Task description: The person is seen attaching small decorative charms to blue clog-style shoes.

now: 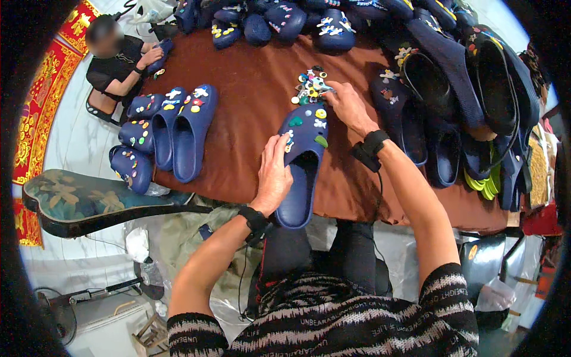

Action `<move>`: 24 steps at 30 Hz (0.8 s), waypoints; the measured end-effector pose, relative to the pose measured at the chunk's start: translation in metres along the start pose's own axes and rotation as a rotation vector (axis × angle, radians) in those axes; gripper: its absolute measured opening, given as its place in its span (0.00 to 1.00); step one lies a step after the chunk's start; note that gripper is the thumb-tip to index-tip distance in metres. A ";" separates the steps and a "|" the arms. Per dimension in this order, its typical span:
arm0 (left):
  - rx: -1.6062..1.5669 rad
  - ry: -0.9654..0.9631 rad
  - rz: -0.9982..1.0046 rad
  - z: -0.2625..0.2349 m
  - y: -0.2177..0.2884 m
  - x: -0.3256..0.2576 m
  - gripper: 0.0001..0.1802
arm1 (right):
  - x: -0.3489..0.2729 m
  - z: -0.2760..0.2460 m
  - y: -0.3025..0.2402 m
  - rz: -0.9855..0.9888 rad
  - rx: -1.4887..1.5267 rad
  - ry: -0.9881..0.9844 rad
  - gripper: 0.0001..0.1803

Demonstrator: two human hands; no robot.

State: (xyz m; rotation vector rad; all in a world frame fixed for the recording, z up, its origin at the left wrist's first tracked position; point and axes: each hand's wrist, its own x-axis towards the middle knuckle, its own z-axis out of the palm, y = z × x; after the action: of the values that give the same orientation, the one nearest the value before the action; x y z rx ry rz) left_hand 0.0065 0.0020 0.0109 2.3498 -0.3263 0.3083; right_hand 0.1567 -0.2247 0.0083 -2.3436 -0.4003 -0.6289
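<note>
A navy blue clog [297, 193] lies at the table's near edge, its toe pointing away from me. Several charms sit on its upper, among them a green one, a yellow round one and white ones; a green piece sticks out at its right side. My left hand [273, 178] grips the clog's left side, fingers on the upper. Just beyond the toe is a small pile of mixed shoe charms [306, 90]. My right hand [351, 109] reaches to the pile's right edge, its fingertips pinched at a pale blue shoe charm [320, 85].
Several decorated clogs [193, 131] stand at left on the brown cloth-covered table [250, 89]. More clogs [336, 30] line the far edge, and others heap up on the right [443, 107]. A co-worker [116, 65] sits far left holding a clog. A padded chair [89, 196] stands left.
</note>
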 end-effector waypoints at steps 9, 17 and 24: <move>-0.020 0.010 -0.007 -0.005 -0.004 -0.004 0.41 | -0.012 0.002 -0.063 0.188 -0.254 -0.398 0.31; -0.024 0.016 -0.041 -0.008 -0.004 -0.007 0.42 | -0.022 0.012 -0.071 0.182 -0.253 -0.288 0.17; -0.019 0.015 0.004 -0.002 -0.005 -0.003 0.40 | -0.037 0.027 -0.023 0.399 -0.055 -0.169 0.15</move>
State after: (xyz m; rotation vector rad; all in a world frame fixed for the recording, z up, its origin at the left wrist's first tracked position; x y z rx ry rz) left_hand 0.0048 0.0077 0.0078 2.3277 -0.3251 0.3225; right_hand 0.1245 -0.1934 -0.0172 -2.4404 0.0173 -0.2554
